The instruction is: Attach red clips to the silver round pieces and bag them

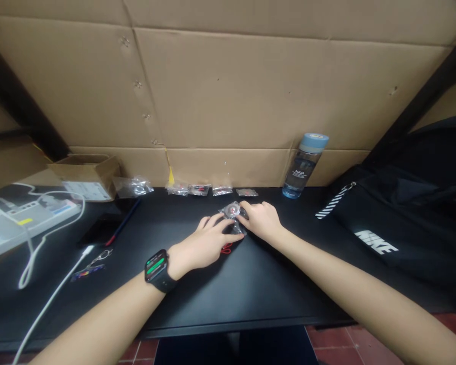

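Observation:
A small clear plastic bag (pixel 233 209) with a round, pale item in it, red at its centre, lies on the black table between my hands. My left hand (pixel 205 243) rests over the bag's left and near side, fingers spread and stretched out. From the right, my right hand (pixel 264 221) pinches the bag's edge between thumb and forefinger, its other fingers curled. A bit of red cord (pixel 226 248) shows beneath my left hand; most of it is hidden. Several more clear bags (pixel 222 190) with small reddish contents lie in a row along the cardboard wall.
A blue-capped water bottle (pixel 304 166) stands at the back right, beside a black bag (pixel 406 228). On the left are a cardboard box (pixel 89 177), a white power strip (pixel 26 223), a dark phone (pixel 102 229), a white cable (pixel 57 294) and a keychain (pixel 91 270).

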A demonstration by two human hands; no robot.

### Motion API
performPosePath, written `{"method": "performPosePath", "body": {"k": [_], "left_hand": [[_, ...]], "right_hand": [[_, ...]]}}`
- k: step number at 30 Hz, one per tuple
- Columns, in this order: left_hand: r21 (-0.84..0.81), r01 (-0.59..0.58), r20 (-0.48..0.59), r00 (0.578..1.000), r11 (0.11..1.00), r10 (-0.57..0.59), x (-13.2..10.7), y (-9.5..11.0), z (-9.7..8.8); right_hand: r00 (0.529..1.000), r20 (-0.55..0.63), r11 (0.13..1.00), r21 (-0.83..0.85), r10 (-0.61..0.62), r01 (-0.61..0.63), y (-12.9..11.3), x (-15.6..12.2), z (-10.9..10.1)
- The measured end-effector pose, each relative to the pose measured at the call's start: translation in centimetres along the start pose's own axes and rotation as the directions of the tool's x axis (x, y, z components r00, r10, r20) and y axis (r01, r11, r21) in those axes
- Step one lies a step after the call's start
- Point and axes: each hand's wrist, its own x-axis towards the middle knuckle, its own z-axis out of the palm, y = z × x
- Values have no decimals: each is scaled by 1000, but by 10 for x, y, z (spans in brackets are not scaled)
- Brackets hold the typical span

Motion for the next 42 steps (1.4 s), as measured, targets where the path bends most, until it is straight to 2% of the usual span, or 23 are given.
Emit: {"method": "performPosePath", "body": {"k": [3, 5, 8, 10, 12, 15, 21, 25, 29, 34, 37, 40, 42], "left_hand": [[-19, -12, -27, 1000, 1000, 11, -1, -2, -4], [-52, -8, -63, 998, 999, 5, -2, -5, -8], [-102, 39, -109, 993, 994, -50, -1, -10, -14], [-124, 72, -139, 986, 990, -89, 0, -14, -16], [-141, 88, -177, 978, 986, -112, 2, -17, -16], [-156, 102, -245, 960, 983, -138, 6, -21, -15], [-189, 180, -314, 920, 965, -233, 12, -26, -9], [-241, 239, -299, 904, 941, -306, 15, -32, -5], [-362, 299, -258, 878, 883, -403, 18, -36, -1], [-518, 306, -218, 856, 799, -469, 23, -35, 3], [-576, 339, -202, 823, 744, -532, 27, -32, 4], [-595, 393, -187, 781, 701, -597, 29, -29, 4], [-576, 416, -183, 773, 703, -607, 30, -26, 4]], "right_hand": [[1000, -17, 998, 61, -7, 8, 1, 6, -4], [998, -28, 984, 166, -60, 63, 7, 8, -8], [982, -8, 904, 389, -188, 177, 26, 5, -15], [972, -39, 835, 506, -231, 219, 39, 1, -16], [955, -70, 789, 547, -287, 278, 45, -3, -14], [941, -68, 784, 536, -332, 315, 40, -6, -7], [959, -70, 834, 479, -276, 275, 24, -3, 6], [967, -84, 795, 554, -242, 247, 28, -3, 9], [981, -98, 730, 656, -170, 192, 29, -1, 9], [996, -38, 721, 687, -82, 86, 26, 2, 12], [1000, 21, 749, 662, -5, -10, 24, 2, 13], [995, 75, 764, 637, 65, -98, 21, 2, 14], [991, 88, 780, 612, 99, -132, 18, 1, 15]]}}
